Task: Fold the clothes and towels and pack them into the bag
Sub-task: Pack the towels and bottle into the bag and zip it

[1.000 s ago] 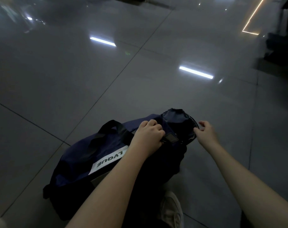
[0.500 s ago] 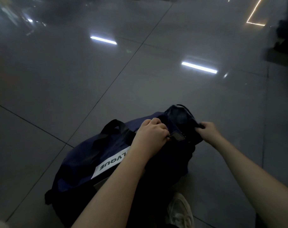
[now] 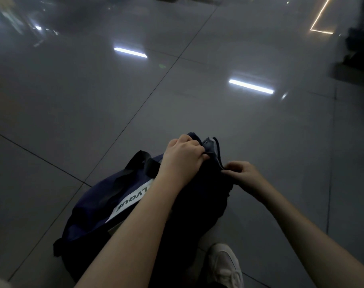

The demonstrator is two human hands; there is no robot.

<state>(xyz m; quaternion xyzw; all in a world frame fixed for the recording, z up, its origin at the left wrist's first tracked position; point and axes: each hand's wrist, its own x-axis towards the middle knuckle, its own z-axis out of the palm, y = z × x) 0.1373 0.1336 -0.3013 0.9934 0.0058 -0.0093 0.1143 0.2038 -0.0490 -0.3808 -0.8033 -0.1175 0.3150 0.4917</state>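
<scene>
While the dark blue bag (image 3: 98, 206) lies on the shiny floor (image 3: 93, 100) at 6 o'clock, both hands hold its far end. The left hand (image 3: 183, 156) grips the top of the cloth in a fist. The right hand (image 3: 246, 175), at 4 o'clock from it, pinches the edge. Before, that end was round and open; now it is squeezed thin. A white shoe (image 3: 224, 265) sits at 5 o'clock.

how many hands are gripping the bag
2. The left hand clutches bunched fabric at the far end of the navy bag on the floor. The right hand pinches the bag's edge just to the right of it.
</scene>
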